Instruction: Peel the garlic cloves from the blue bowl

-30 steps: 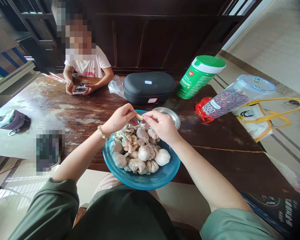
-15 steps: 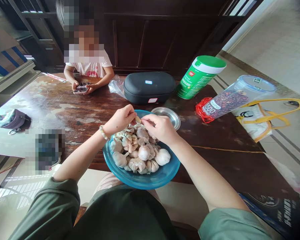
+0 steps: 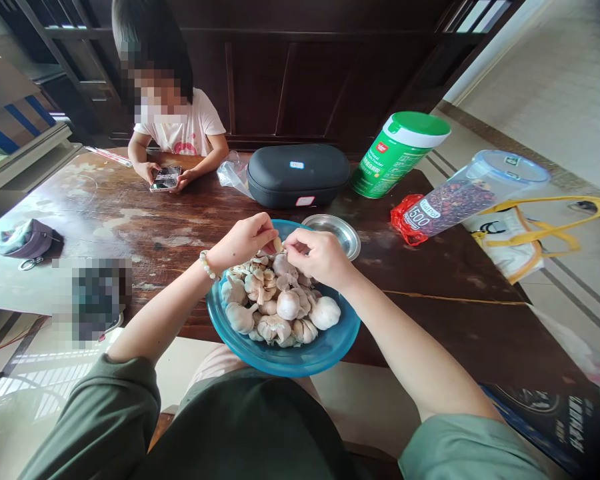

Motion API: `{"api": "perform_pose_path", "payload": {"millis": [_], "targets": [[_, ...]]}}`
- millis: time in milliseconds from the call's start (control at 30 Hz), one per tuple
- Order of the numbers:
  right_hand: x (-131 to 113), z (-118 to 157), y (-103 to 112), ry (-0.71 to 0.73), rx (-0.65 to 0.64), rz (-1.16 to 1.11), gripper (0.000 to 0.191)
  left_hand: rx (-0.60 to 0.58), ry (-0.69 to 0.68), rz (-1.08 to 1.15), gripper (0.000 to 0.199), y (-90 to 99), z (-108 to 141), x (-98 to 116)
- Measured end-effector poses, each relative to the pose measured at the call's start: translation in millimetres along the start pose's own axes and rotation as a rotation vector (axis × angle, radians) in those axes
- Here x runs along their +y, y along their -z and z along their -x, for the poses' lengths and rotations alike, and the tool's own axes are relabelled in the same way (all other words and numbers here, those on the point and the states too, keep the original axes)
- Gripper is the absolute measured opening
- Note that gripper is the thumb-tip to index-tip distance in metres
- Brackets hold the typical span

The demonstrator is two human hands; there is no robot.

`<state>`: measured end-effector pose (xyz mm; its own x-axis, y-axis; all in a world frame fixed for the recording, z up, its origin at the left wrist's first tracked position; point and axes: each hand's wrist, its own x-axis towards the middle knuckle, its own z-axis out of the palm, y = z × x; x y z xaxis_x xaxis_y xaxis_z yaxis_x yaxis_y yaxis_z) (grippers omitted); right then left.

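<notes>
The left hand [image 3: 253,239] pinches a pale clove [image 3: 278,244] between thumb and finger, leaving its end exposed toward the right hand [image 3: 320,253]. The right fingertips gather just beside it; whether they close on anything is too small to tell. Both hands work above the far side of the blue bowl [image 3: 285,363], probably so that loose bits fall among the garlic [image 3: 290,303] heaped inside. The steel dish [image 3: 349,235] stands just beyond the bowl, near the right hand, presumably to be within easy reach. Compared with half a second ago, the right fingertips sit slightly lower and farther from the left ones; across the table [image 3: 180,227], the other person's head bows more over the phone [image 3: 166,179].
</notes>
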<state>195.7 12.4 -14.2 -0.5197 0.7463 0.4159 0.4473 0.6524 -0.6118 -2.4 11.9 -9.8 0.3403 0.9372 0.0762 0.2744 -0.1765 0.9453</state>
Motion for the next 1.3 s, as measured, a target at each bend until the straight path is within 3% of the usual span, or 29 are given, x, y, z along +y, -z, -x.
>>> {"api": "perform_pose_path", "payload": {"millis": [200, 400, 633, 1133, 1200, 1300], "targets": [[-4, -4, 5, -0.145, -0.036, -0.200, 0.011, -0.049, 0.025, 0.268, 0.025, 0.1, 1, 3], [-5, -4, 7, -0.158, -0.035, -0.339, 0.011, -0.165, 0.009, 0.227, 0.060, 3.6, 1, 1], [-8, -3, 8, -0.155, -0.040, -0.273, 0.013, -0.216, 0.049, 0.290, 0.043, 5.0, 1, 3], [4, -4, 8, -0.271, 0.259, -0.279, 0.006, -0.194, 0.076, 0.329, 0.043, 3.4, 2, 2], [5, -4, 7, -0.276, 0.255, -0.269, 0.007, -0.180, 0.080, 0.304, 0.044, 3.3, 2, 2], [8, -3, 5, -0.268, 0.153, -0.204, 0.005, -0.132, 0.069, 0.193, 0.044, 3.2, 1, 3]]}}
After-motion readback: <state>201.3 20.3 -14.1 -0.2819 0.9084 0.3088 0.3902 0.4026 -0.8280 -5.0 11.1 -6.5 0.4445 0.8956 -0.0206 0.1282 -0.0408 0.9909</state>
